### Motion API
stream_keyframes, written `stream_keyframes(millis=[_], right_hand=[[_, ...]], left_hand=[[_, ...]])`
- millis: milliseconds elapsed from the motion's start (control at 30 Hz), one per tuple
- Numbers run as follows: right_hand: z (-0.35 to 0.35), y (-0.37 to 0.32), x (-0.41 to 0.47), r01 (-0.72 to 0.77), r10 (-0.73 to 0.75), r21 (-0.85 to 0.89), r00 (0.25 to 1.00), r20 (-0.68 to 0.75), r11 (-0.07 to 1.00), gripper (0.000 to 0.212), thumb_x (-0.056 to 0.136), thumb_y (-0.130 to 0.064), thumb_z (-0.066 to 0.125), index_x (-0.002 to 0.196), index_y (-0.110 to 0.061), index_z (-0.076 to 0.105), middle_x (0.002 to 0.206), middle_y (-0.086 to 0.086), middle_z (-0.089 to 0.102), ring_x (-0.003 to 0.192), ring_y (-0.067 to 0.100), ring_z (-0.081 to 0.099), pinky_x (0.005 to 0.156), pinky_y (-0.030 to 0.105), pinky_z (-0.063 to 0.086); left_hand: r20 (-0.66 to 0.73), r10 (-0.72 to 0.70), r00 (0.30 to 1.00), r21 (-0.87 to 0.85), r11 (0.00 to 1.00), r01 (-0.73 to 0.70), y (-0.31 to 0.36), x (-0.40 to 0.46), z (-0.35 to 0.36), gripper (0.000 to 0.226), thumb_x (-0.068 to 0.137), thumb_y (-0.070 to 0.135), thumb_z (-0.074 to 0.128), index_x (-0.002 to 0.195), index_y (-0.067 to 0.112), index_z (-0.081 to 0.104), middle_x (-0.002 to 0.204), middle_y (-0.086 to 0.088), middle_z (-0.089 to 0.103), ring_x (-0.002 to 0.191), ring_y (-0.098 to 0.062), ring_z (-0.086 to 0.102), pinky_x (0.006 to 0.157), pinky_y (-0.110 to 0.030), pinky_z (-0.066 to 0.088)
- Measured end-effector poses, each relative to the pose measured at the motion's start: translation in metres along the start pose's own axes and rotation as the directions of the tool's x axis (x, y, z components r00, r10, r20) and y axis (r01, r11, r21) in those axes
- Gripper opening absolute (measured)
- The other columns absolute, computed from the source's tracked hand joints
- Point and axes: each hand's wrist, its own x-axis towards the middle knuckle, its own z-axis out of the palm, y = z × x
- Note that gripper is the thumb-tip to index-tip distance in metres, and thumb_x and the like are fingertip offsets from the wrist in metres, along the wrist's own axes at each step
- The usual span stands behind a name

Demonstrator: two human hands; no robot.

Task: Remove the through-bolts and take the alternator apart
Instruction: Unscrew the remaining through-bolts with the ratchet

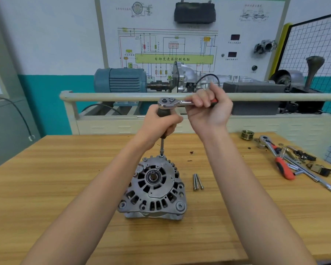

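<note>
A grey alternator (155,188) stands on the wooden table (55,178), its vented end housing facing up. A socket extension (162,147) stands upright on a bolt at the alternator's far edge. My left hand (161,122) grips the dark handle of that extension. A chrome ratchet (168,102) sits on top of it, and my right hand (206,109) grips its red-and-black handle, out to the right. Three loose through-bolts (197,181) lie side by side on the table just right of the alternator.
At the table's right lie a brass-coloured pulley (247,134), a second red-handled ratchet (279,159), extension bars and small parts. Behind the table a railing (103,96) fronts a training stand with a blue motor (120,80) and wiring board.
</note>
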Motion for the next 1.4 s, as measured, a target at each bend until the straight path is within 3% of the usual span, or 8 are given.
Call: stream_keyframes(millis=[167,333,467,567,767,967,1233,1400], right_hand=[[0.003,-0.010,0.021,-0.173,0.185,0.124,0.978,-0.093,0.977,0.047,0.095,-0.013,0.040,0.049,-0.016,0.031,0.036,-0.005,0.028,0.028,0.012,0.028,0.036,0.018,0.039],[0.001,0.011,-0.010,0.182,-0.183,-0.020,0.973,-0.138,0.983,0.050,0.097,-0.012,0.039,0.047,-0.015,0.038,0.041,-0.003,0.032,0.036,0.014,0.036,0.046,0.024,0.046],[-0.002,0.040,-0.048,0.528,-0.509,-0.310,0.848,0.148,0.791,0.033,0.093,-0.009,0.041,0.060,-0.012,0.042,0.050,0.002,0.046,0.053,0.022,0.049,0.071,0.039,0.052],[-0.002,0.048,-0.054,0.637,-0.575,-0.363,0.771,0.275,0.680,0.034,0.092,-0.003,0.039,0.060,-0.013,0.044,0.051,0.001,0.049,0.056,0.023,0.049,0.074,0.044,0.051],[0.002,0.012,-0.015,0.181,-0.179,-0.108,0.983,0.026,0.977,0.055,0.096,-0.013,0.038,0.042,-0.015,0.041,0.040,-0.002,0.033,0.038,0.015,0.039,0.053,0.025,0.045],[0.011,-0.003,0.025,-0.175,0.176,0.018,0.979,-0.105,0.984,0.054,0.095,-0.015,0.038,0.041,-0.016,0.035,0.037,-0.006,0.027,0.031,0.012,0.027,0.044,0.020,0.037],[0.002,0.031,-0.031,0.346,-0.349,-0.119,0.937,-0.004,0.931,0.046,0.097,-0.011,0.038,0.051,-0.013,0.040,0.043,-0.001,0.038,0.043,0.017,0.043,0.059,0.031,0.050],[0.002,0.041,-0.047,0.541,-0.479,-0.326,0.840,0.255,0.775,0.032,0.093,-0.008,0.040,0.061,-0.012,0.042,0.048,0.001,0.047,0.052,0.020,0.052,0.071,0.037,0.051]], left_hand=[[0.161,-0.054,0.985,-0.051,0.997,0.063,0.004,0.003,0.001,0.036,0.084,0.001,0.061,0.054,0.014,0.045,0.039,0.005,0.037,0.033,-0.012,0.029,0.040,-0.020,0.026],[-0.104,-0.099,0.990,-0.053,0.994,0.094,0.000,0.006,0.008,0.037,0.086,-0.005,0.054,0.055,0.011,0.043,0.038,0.008,0.034,0.031,-0.007,0.024,0.037,-0.015,0.021],[-0.400,-0.051,0.915,-0.043,0.998,0.036,-0.006,0.007,0.019,0.039,0.083,0.002,0.059,0.050,0.017,0.046,0.040,0.009,0.033,0.040,-0.007,0.023,0.039,-0.018,0.021],[-0.411,-0.021,0.911,-0.004,1.000,0.021,-0.007,0.006,0.021,0.042,0.083,0.001,0.059,0.051,0.017,0.037,0.041,0.011,0.031,0.042,-0.005,0.022,0.040,-0.019,0.021],[-0.030,-0.041,0.999,-0.032,0.999,0.040,0.001,-0.002,-0.002,0.023,0.074,0.004,0.060,0.057,0.010,0.046,0.040,0.006,0.038,0.036,-0.013,0.029,0.041,-0.020,0.025],[0.155,-0.068,0.986,-0.056,0.995,0.077,0.006,0.002,-0.008,0.039,0.077,0.009,0.061,0.043,0.018,0.044,0.038,0.003,0.033,0.034,-0.014,0.024,0.042,-0.023,0.021],[-0.401,-0.057,0.914,0.025,0.997,0.073,-0.002,0.002,0.016,0.034,0.078,0.001,0.056,0.050,0.012,0.039,0.044,-0.003,0.031,0.043,-0.014,0.024,0.044,-0.025,0.020],[-0.452,-0.071,0.889,-0.033,0.997,0.063,-0.002,0.002,0.017,0.037,0.080,0.001,0.057,0.051,0.017,0.040,0.044,0.005,0.030,0.045,-0.010,0.022,0.044,-0.022,0.020]])
